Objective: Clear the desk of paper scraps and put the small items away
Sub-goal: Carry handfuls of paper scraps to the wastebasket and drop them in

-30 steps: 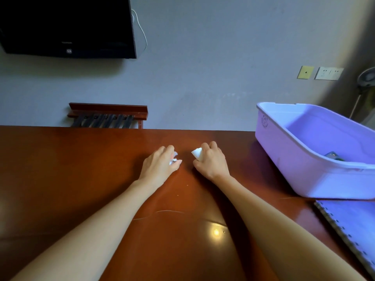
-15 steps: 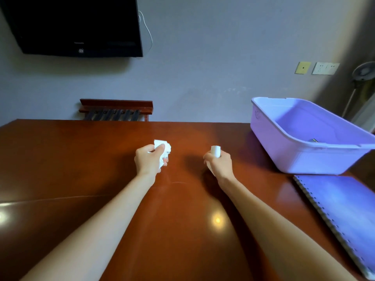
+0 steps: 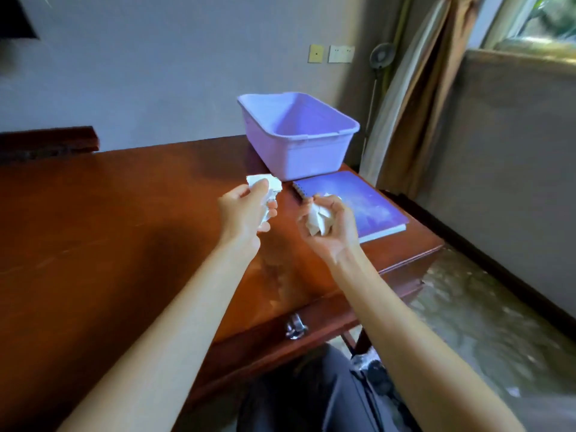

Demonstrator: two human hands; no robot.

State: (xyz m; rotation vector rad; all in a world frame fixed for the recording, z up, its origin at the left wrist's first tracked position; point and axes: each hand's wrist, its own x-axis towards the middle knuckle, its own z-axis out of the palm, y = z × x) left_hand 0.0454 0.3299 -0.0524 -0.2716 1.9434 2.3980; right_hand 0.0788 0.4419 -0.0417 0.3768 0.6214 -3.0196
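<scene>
Both hands are raised above the wooden desk [image 3: 109,232], each grasping crumpled white paper. The left hand [image 3: 246,213] is clenched around a paper scrap [image 3: 270,186], whose upper edge protrudes above the thumb and forefinger; this scrap sits just in front of the near wall of the purple tub [image 3: 299,141]. The right hand [image 3: 330,229] is turned palm up, fingers curled around a second paper wad [image 3: 318,220], held in front of the tub and above the near left corner of the notebook [image 3: 358,201]. Neither scrap touches the desk surface. The tub stands at the far right corner of the desk, open side up; its contents cannot be seen from this angle. The notebook, purple-covered and spiral-bound, lies flat directly in front of the tub, its near edge close to the desk's right side. A metal drawer handle [image 3: 294,327] shows on the desk's front face, well in front of the tub and below the right forearm. The desk area left of the tub carries only reflections. The picture is slightly blurred, so finer detail on the scraps cannot be told.
</scene>
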